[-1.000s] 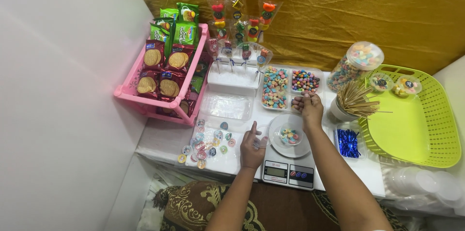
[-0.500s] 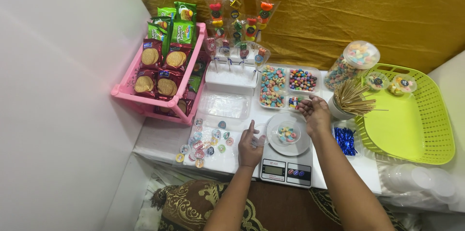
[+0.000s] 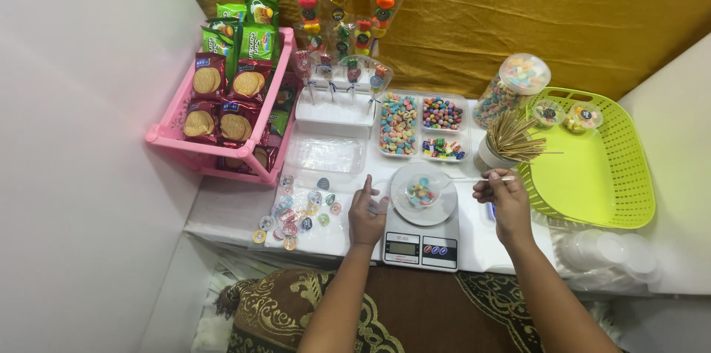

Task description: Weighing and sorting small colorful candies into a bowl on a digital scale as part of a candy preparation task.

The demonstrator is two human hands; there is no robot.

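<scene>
A digital kitchen scale [image 3: 421, 247] stands at the table's front edge. On it is a white plate [image 3: 444, 212] bearing a clear cup of coloured candies [image 3: 422, 193]. My left hand [image 3: 365, 214] rests just left of the scale, its fingers around a small clear cup [image 3: 381, 198]. My right hand [image 3: 502, 203] is to the right of the scale. It pinches a thin stick [image 3: 474, 179] that points left toward the candy cup.
Behind the scale is a compartment tray of candies [image 3: 422, 128], a candy jar [image 3: 512, 89], a cup of wooden skewers [image 3: 509, 142] and a lollipop stand [image 3: 335, 105]. A pink basket of biscuits [image 3: 167, 138] sits left, a green basket [image 3: 600, 175] right, round stickers [image 3: 296, 212] front left.
My right hand has drawn back from the candy tray to the right of the scale and now holds a thin stick. My left hand has barely moved.
</scene>
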